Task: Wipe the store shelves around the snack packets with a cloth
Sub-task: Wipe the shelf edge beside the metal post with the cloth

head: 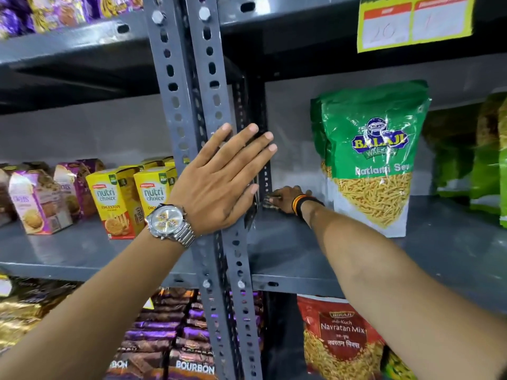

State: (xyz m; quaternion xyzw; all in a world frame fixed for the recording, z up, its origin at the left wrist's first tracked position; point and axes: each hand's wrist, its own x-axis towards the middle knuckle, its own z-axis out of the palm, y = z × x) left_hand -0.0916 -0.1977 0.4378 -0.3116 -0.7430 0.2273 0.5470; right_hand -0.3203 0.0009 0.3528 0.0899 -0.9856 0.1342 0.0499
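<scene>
My left hand (222,179), with a metal watch on the wrist, lies flat with fingers spread against the grey slotted upright post (189,105). My right hand (289,200), a thread band on its wrist, is far back on the grey middle shelf (301,250), at the rear left corner. It presses on a small dark cloth (269,205), mostly hidden behind the post and the fingers. A green Balaji Ratlami Sev packet (370,160) stands upright just right of that hand, apart from it.
Yellow Nutri Choice boxes (115,198) and purple biscuit boxes (35,204) stand on the left bay's shelf. Green packets (482,171) sit at the far right. Below are Bourbon packs (170,341) and a red Navratan Mix packet (340,341). A yellow price tag (414,20) hangs above.
</scene>
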